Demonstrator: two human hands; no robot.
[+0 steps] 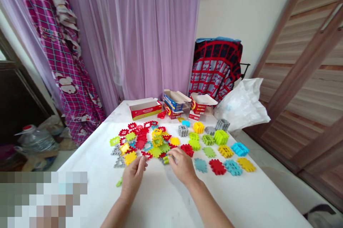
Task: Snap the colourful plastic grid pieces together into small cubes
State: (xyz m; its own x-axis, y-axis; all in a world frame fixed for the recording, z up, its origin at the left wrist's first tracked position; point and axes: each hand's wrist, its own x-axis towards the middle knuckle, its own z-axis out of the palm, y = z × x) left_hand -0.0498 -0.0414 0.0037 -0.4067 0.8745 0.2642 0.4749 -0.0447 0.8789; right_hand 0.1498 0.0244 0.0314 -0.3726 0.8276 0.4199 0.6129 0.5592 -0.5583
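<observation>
My left hand (134,173) is over the near side of the table, its fingers curled together just in front of a yellow square tile (130,158). Whatever it may hold is hidden. My right hand (182,165) is closed, with thumb and fingertips at a small green building piece (166,160). Beyond both hands lies a loose heap of notched plastic building tiles, among them a red tile (140,144), a lime green tile (155,152) and a grey triangular frame (119,162). A small green piece (119,182) lies left of my left hand.
On the right are sorted stacks, including a lime green stack (221,137), a blue stack (240,149) and a red tile (217,167). An open red box (146,110) and a blue box (173,101) stand behind. A white plastic bag (242,105) is at the back right.
</observation>
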